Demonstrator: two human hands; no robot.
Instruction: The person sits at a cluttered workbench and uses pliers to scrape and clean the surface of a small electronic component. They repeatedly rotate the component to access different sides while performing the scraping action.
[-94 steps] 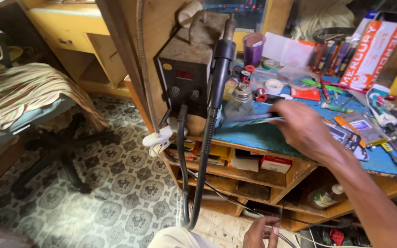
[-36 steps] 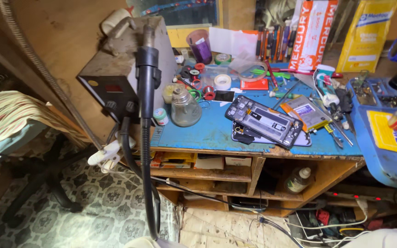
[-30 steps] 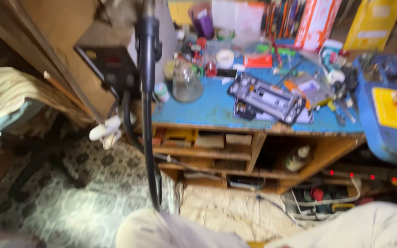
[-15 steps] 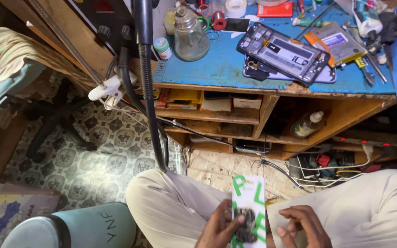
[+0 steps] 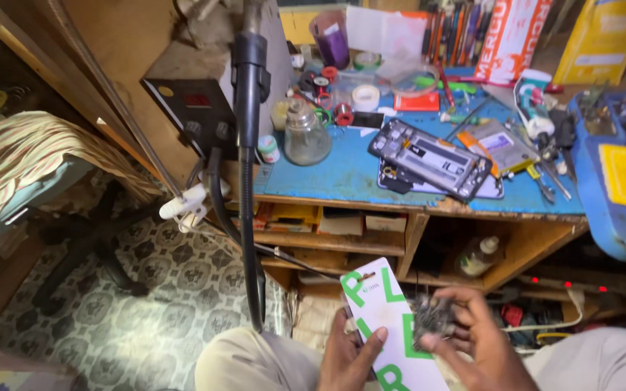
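Low in the head view, above my lap, my left hand [image 5: 349, 358] grips a white card with green shapes [image 5: 385, 322] by its lower left edge. My right hand [image 5: 472, 337] pinches a small dark tangled part [image 5: 432, 320] against the card's right side. On the blue worktop [image 5: 327, 174] above lies an opened phone frame [image 5: 429, 158], untouched.
A black hot-air station [image 5: 197, 112] with its hose and nozzle [image 5: 251, 65] hangs at the bench's left edge. A glass bottle [image 5: 306, 134], tape rolls, screwdrivers and tools crowd the top. Shelves sit under the bench. A draped chair [image 5: 30, 166] stands left on a patterned floor.
The view dropped from the bench top to my lap, then rose a little. Both hands came into view holding the white and green card; the right hand now holds the dark part on it.
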